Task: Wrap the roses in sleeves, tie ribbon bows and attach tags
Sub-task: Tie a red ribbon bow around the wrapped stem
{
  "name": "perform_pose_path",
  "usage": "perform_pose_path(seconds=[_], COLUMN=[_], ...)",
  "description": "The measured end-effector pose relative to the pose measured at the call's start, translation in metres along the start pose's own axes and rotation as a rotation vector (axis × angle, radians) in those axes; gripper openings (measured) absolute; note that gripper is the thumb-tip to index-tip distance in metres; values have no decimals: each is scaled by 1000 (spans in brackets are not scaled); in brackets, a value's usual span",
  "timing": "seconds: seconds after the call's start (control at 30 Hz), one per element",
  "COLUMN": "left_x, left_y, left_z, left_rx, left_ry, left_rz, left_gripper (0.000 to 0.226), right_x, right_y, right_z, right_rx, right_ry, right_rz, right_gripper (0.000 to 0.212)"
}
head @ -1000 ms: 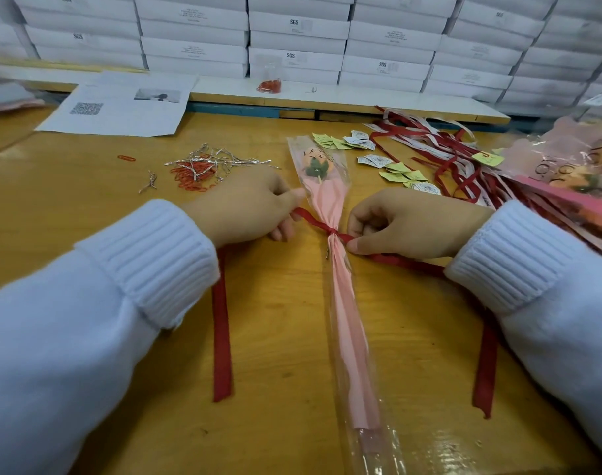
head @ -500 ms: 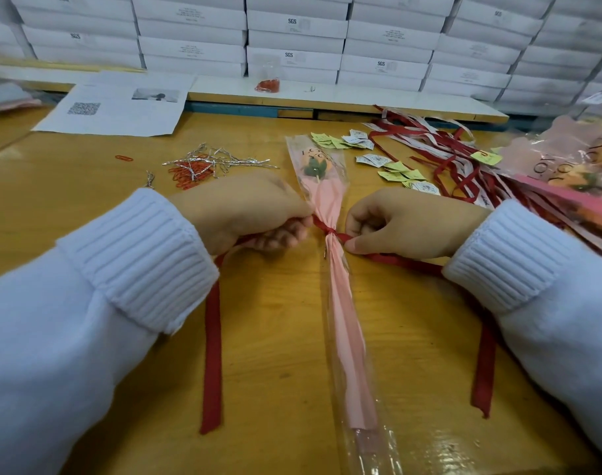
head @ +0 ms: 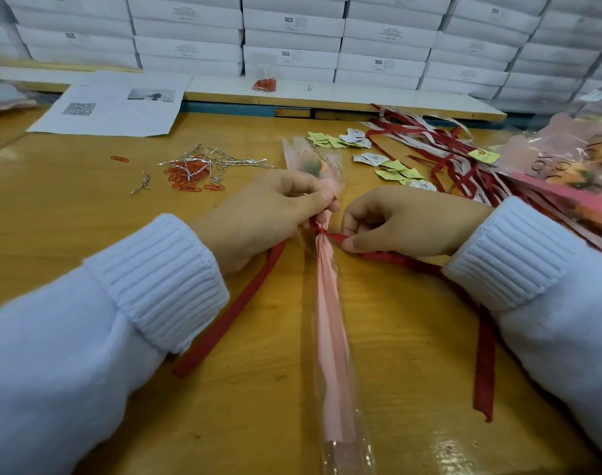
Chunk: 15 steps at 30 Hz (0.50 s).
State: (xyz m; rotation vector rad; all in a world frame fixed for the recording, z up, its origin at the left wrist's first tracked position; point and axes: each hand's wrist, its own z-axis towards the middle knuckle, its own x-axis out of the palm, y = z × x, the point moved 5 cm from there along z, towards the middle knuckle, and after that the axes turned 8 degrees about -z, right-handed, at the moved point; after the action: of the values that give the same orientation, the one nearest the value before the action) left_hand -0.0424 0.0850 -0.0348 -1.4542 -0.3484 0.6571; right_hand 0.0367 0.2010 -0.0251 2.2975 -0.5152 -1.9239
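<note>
Left hand [head: 258,214] closed in on the knot [head: 321,231], pinching ribbon [head: 231,320]; right hand [head: 405,224] pinched the other end. Sleeve [head: 330,303] on, bow seemingly unformed, tags [head: 393,165] unattached.

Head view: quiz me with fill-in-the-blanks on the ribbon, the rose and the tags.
The red ribbon is tied around the sleeved rose, whose inner paper is ____.
The left hand and right hand each pinch the ____.
The paper tags lie to the ____ of the rose.
Missing: pink; ribbon; right.
</note>
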Motion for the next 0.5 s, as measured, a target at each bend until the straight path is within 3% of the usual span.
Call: perform_pose_path(seconds=[0.17, 0.4, 0.5], left_x=[-2, 0, 2], left_y=[2, 1, 0], left_z=[2, 1, 0], left_rx=[15, -12, -18], left_ry=[1, 20, 51], left_rz=[99, 143, 200], left_gripper=[23, 35, 35], right_x=[-3, -7, -10], right_y=[2, 0, 0], right_z=[-3, -7, -10], right_rx=[-31, -91, -151], right_ry=[5, 67, 91], right_rz=[90, 418, 586], right_gripper=[11, 6, 13])
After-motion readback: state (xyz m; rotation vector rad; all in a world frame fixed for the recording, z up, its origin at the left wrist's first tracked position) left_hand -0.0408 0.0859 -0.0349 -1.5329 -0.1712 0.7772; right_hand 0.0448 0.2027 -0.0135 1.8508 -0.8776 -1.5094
